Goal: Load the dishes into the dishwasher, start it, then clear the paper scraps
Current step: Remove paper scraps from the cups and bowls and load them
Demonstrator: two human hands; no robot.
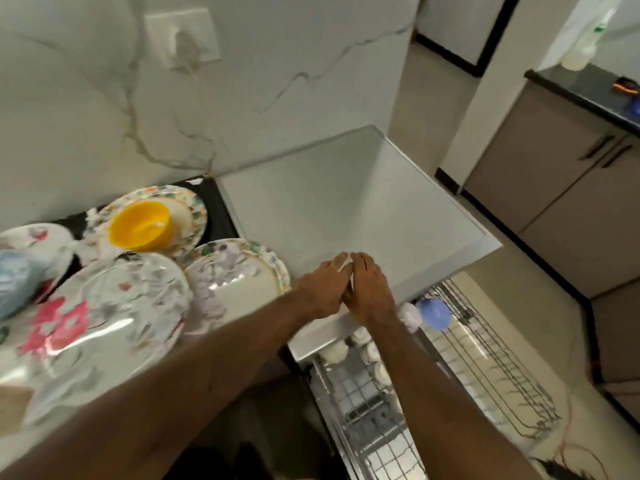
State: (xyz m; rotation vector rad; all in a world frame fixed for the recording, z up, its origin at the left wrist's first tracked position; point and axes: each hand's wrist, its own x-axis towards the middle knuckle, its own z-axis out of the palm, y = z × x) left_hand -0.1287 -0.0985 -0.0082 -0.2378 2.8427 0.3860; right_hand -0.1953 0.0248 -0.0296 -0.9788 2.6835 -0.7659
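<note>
My left hand (323, 285) and my right hand (370, 289) lie side by side on the grey top of the dishwasher (346, 202), near its front edge. Their fingers are straight and the fingertips meet. A small white bit (349, 263) shows between the fingertips; whether it is held is unclear. Below the hands the wire racks are pulled out: the upper rack (363, 410) holds white cups (334, 351), and the other rack (502, 375) has a blue item (434, 313) at its back. Floral plates (114, 306) (239, 271) and a yellow bowl (140, 226) sit on the counter to the left.
A marble-patterned wall with a socket (181, 38) stands behind the counter. A light blue item (14, 278) lies at the far left. Brown cabinets (554, 188) with a dark countertop and a bottle (585, 46) stand at the right across the tiled floor.
</note>
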